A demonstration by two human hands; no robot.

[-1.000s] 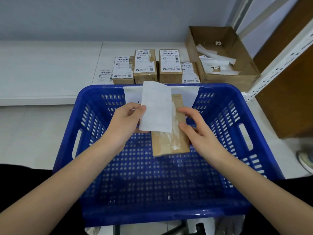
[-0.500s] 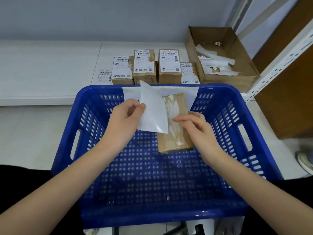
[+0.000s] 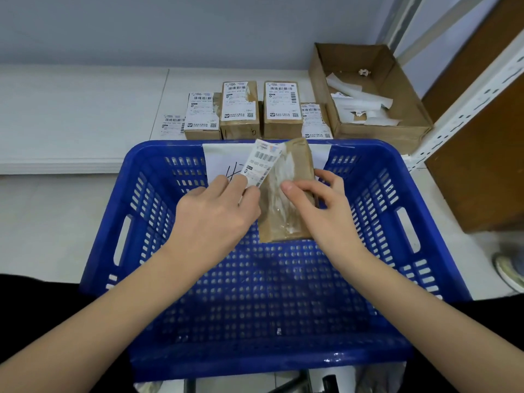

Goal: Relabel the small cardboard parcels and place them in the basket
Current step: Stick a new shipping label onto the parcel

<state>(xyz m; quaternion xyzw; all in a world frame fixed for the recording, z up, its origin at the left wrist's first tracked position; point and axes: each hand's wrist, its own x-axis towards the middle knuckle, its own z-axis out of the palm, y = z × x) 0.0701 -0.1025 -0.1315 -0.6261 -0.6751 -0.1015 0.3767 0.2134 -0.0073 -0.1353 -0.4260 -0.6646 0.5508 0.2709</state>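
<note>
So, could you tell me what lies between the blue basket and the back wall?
In the head view, a row of labelled parcels stands on the white table, between the basket and the wall.

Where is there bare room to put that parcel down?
The basket floor nearer the person than the held parcel is bare, as is the white shelf left of the labelled parcels. The scrap carton corner is crowded.

Looking forward and steeply down from head height, wide-angle, with straight edges bowing near the borders. Sitting close over the blue basket, filling the middle and lower frame. Taking in both forearms entering from the bottom corners, a white shelf beyond, and the wall behind.
</note>
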